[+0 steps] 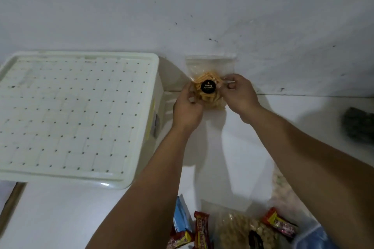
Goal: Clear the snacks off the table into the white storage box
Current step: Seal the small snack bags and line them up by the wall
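A clear bag of orange-yellow chips [209, 79] with a round black label stands upright against the wall at the far side of the table. My left hand [187, 107] grips its left side and my right hand [239, 95] pinches its right side. The white storage box [157, 87] stands to the left of the bag with its dotted lid [70, 111] on. More snacks lie at the near edge: red wrapped bars [201, 228], a blue and white packet [182, 216], a clear bag of pale round snacks [238, 228] and another red bar [278, 222].
A white wall rises just behind the table's back edge. A dark grey object [357, 127] lies at the far right of the white table [303, 119]. A blue thing [315, 236] shows at the bottom right. A brown strip [12, 200] runs along the table's left edge.
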